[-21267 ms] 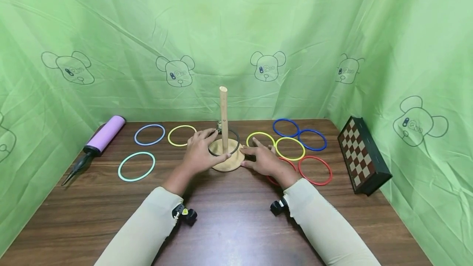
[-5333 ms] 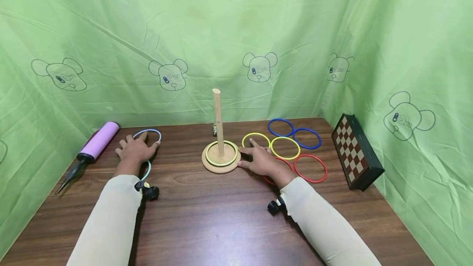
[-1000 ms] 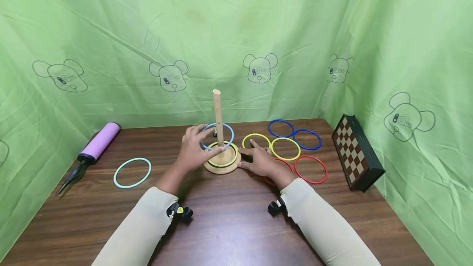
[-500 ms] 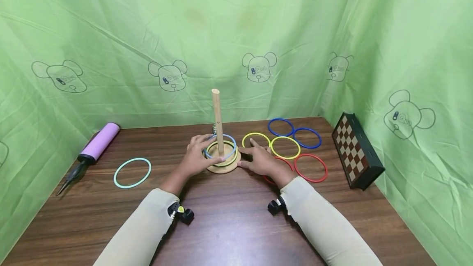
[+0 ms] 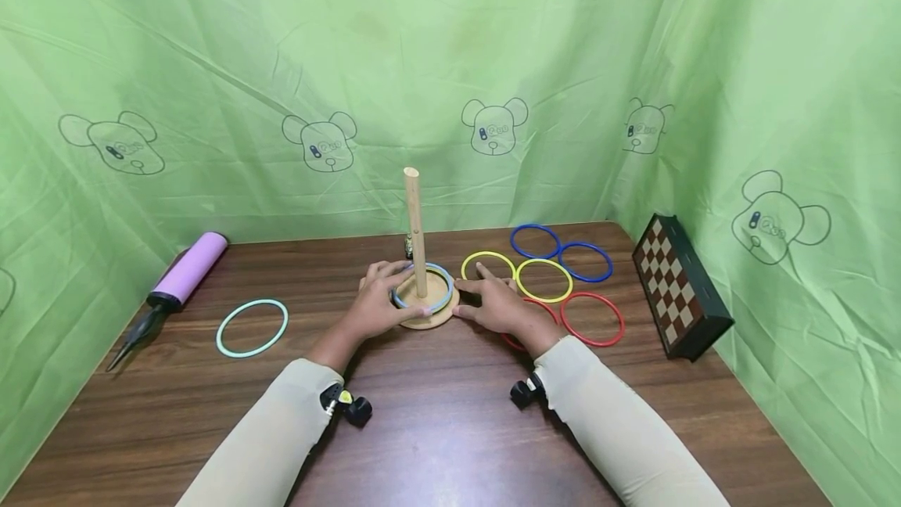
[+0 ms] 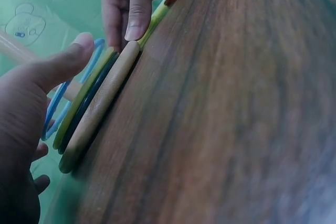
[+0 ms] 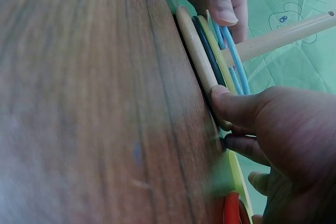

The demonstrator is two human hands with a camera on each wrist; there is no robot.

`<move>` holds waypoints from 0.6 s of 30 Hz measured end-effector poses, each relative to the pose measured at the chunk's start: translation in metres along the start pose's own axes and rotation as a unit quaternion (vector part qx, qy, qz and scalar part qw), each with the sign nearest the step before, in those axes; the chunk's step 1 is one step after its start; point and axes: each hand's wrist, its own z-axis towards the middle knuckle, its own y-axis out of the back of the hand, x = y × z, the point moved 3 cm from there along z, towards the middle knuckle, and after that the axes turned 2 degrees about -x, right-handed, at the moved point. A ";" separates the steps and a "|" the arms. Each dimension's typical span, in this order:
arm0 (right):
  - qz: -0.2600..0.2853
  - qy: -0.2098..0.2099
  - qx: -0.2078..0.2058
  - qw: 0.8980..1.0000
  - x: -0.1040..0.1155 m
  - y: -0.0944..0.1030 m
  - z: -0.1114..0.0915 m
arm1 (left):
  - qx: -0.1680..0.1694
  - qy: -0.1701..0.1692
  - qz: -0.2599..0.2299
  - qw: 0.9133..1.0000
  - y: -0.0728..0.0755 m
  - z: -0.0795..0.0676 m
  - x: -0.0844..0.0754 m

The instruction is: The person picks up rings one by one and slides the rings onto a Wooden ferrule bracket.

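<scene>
A wooden stand with an upright peg point(image 5: 414, 225) and a round wooden base point(image 6: 102, 108) sits mid-table. My left hand point(image 5: 380, 302) holds a light blue ring point(image 7: 238, 64) that encircles the peg, thumb on the near side and fingers on the far side. In both wrist views this ring is slightly tilted above a yellow ring point(image 6: 81, 98), which lies on a dark ring point(image 6: 89, 103) over the base. On the opposite side, my right hand point(image 5: 498, 307) pinches the base's edge with its thumb and fingers. Its own hand hides part of a red ring point(image 5: 540, 303).
Two yellow rings point(image 5: 544, 281), two blue rings point(image 5: 586, 281) and another red ring point(image 5: 591, 344) lie at right. A checkered board box point(image 5: 683, 292) stands beyond them. At left are a mint ring point(image 5: 252, 354) and a purple hand pump point(image 5: 192, 268). Green cloth point(image 5: 450, 61) encloses the table.
The black, yellow and light blue rings have come onto the peg one after another. Over the last second my left hand has lowered the light blue ring towards the base. My right hand stays at the base.
</scene>
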 end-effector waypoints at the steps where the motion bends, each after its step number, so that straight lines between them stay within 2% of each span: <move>1: 0.000 0.000 0.000 1.000 0.000 0.000 0.000 | 0.002 0.001 0.004 1.000 -0.001 0.000 0.000; 18: 0.000 -0.006 0.003 1.000 0.001 0.000 0.000 | 0.015 0.010 0.007 1.000 -0.003 0.000 0.002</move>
